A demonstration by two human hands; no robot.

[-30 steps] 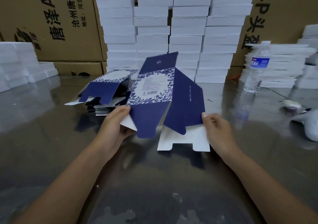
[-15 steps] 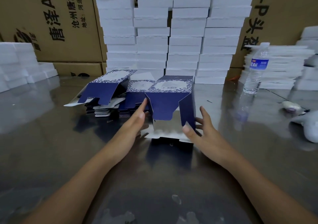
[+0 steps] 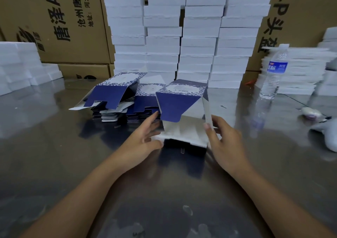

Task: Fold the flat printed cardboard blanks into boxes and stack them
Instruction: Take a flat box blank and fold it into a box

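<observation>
Left hand presses straight fingers against the half-folded blue box, which stands on the shiny table. Right hand seems to pinch its white side flap.

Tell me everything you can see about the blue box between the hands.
The box is printed cardboard, navy with a white, leaf-bordered top panel, white inside. It stands half formed on the table, near end open, a navy flap hanging over the opening. The left hand touches its lower left edge; the right hand pinches its right side flap.
</observation>
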